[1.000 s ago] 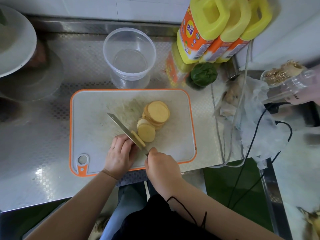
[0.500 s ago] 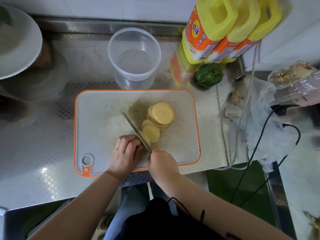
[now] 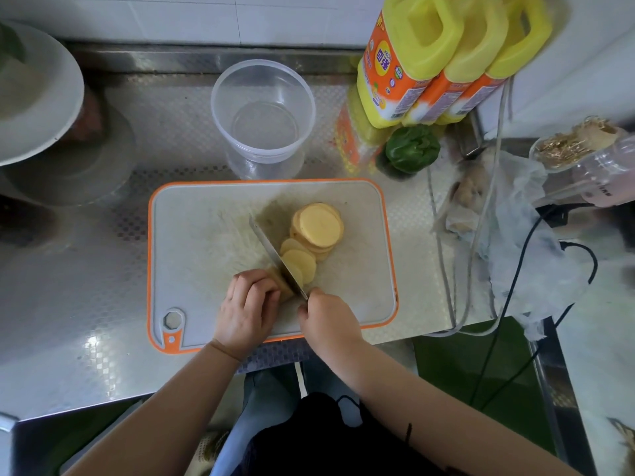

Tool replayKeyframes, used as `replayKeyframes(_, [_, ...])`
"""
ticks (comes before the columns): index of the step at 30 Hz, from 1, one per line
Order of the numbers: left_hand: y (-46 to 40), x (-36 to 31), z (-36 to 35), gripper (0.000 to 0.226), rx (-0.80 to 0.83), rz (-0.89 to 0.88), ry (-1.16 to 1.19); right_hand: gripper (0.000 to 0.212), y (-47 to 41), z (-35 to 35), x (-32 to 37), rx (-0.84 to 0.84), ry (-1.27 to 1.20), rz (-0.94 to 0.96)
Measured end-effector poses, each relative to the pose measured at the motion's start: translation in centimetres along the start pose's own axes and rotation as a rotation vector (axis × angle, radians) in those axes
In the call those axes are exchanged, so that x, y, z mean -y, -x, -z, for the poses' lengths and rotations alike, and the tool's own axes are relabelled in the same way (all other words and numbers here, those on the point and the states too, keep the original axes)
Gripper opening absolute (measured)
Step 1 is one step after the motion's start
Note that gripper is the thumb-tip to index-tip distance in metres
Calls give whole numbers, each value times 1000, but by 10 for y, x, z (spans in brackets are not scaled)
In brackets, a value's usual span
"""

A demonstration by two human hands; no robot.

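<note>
Item: pale yellow potato end piece [image 3: 280, 286], at 6 o'clock on the white plastic cutting board with orange rim [image 3: 206, 235]. Left hand [image 3: 245, 310] curls its fingers over it from 7 o'clock, knuckles toward the blade. This pins the stub so it cannot roll and gives the blade a guide. Right hand [image 3: 330, 324] is wrapped round the handle of the steel kitchen knife [image 3: 271, 250] (the handle itself is hidden in the fist). The blade runs from 5 o'clock to a tip at 11 o'clock, edge down against the stub, judged mid-cut.

Round yellow potato slices [image 3: 318, 225]: a stack at 1 o'clock of board centre, with a few more lying just beside the blade's right face, away from the uncut side.

Surroundings:
- Clear round plastic tub [image 3: 263, 118] at 12 o'clock, just beyond the board, likely meant for the slices.
- Three yellow-capped orange-labelled bottles [image 3: 429, 56] at 1 o'clock, with a dark green bell pepper [image 3: 412, 149] below them.
- Crumpled clear plastic bag [image 3: 515, 235] and black cable [image 3: 515, 283] at 3 o'clock.
- White round plate [image 3: 34, 97] at 10 o'clock.

Obstructions: nothing lies in the blade's path, but the fingertips sit near its edge and little stub is left.
</note>
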State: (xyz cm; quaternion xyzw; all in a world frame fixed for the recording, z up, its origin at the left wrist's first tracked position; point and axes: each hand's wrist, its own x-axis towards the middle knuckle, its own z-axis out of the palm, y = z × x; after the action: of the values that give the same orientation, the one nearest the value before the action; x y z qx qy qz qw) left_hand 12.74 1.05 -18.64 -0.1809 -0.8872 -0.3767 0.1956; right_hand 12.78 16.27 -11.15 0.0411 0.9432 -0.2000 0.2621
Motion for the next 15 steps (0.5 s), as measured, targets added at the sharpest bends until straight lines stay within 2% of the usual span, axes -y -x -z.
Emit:
replayKeyframes(3, [1,2,-2,7,-8,9,-7,23,2,6,-2,-29,-29,16])
replayKeyframes(6, [3,4,-4,11,-13,21,-11,23,19,12,1,-68,46,100])
replayKeyframes(9, [3,3,-4,16,-25,10,-11,10,39,19,12,-100,148,140])
replayKeyframes(12, [1,2,-2,21,-23,-5,-26,34,47,17,18,-118,222,88])
replayKeyframes(15, [0,0,-3,22,-29,-13,-27,32,49,19,22,-109,229,82])
